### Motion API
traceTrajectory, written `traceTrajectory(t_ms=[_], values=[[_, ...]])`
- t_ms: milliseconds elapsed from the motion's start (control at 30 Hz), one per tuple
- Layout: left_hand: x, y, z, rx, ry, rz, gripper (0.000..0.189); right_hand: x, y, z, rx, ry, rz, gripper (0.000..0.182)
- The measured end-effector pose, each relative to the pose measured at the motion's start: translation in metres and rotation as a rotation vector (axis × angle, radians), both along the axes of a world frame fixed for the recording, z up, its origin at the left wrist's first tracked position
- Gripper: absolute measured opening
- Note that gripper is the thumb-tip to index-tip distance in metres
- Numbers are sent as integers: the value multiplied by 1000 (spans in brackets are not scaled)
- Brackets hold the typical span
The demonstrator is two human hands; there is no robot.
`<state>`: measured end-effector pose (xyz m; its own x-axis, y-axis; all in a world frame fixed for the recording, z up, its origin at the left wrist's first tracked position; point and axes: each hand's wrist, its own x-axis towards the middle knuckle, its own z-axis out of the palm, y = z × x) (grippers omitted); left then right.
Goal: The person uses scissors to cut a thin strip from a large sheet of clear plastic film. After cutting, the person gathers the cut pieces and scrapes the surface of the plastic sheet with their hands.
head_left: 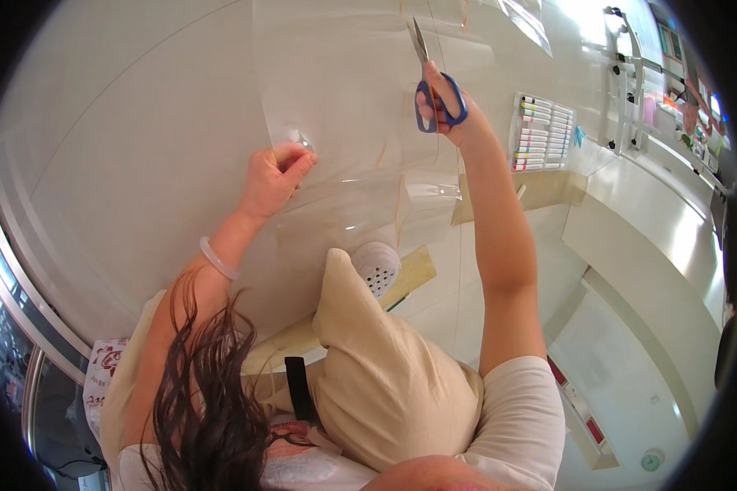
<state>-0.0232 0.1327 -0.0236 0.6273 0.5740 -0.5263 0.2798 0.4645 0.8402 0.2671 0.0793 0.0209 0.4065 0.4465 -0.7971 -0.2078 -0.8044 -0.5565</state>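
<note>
My left hand (279, 178) pinches the near left edge of a large clear plastic sheet (338, 92), which puckers and shines at the fingertips. The sheet spreads across the pale tiled floor, with creased, glossy folds in front of my knee. Farther out and to the right, my right hand (447, 110) holds scissors (422, 52) by their blue handles. Their metal blades point away from me and stand slightly apart, above the sheet's right part. Whether the blades touch the plastic cannot be told. A pale bangle (216, 259) circles my left forearm.
Right of my right forearm lies a tray of colored markers (543, 132), beside a small light-blue object (579, 136). A tan strip (553, 187) lies below it. My perforated white clog (378, 270) rests near another tan strip (419, 270). A wheeled metal rack (632, 80) stands far right.
</note>
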Motion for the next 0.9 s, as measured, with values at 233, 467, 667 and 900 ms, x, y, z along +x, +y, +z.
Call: traceTrajectory(t_ms=[233, 467, 667, 900], values=[[-2, -1, -4, 16, 2, -3, 19, -9, -2, 1, -18, -104, -19, 55], [-5, 49, -21, -522, -144, 64, 34, -21, -21, 3, 206, -92, -26, 52], [20, 78, 13, -239, -143, 69, 36, -26, -24, 6, 272, -12, 49, 54], [14, 83, -2, -113, -271, 24, 35, 16, -10, 42, 36, 281, 284, 74]])
